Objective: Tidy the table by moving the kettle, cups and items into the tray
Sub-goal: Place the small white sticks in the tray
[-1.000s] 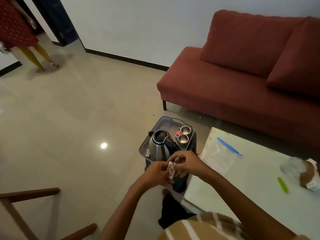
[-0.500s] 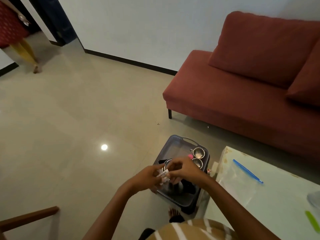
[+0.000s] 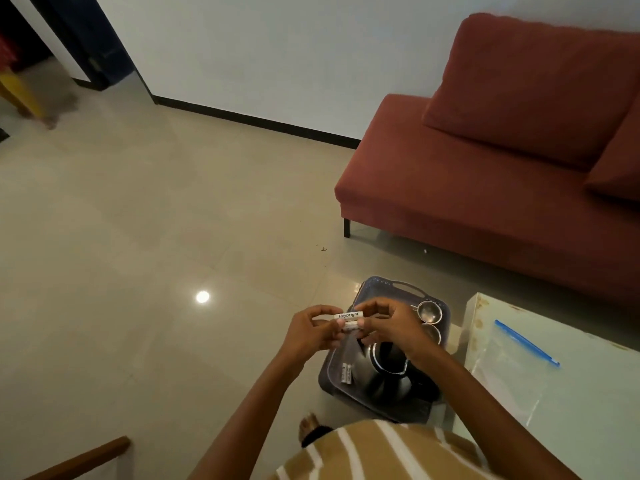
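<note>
Tidying is looking nearly done from the head view. The kettle [image 3: 388, 372] is sitting in the dark tray [image 3: 367, 289] just beside the table [image 3: 588, 427]. Two metal cups [image 3: 429, 311] are standing at the tray's far right, and two small white sticks [image 3: 346, 373] (batteries, perhaps; too small to be sure) are lying left of the kettle. A clear zip bag [image 3: 512, 372] is lying on the table, not yet moved. Above the tray, the left hand [image 3: 311, 332] and the right hand [image 3: 388, 323] are each pinching an end of the labelled white pieces [image 3: 350, 320] with curled fingertips, so these are not yet in the tray.
</note>
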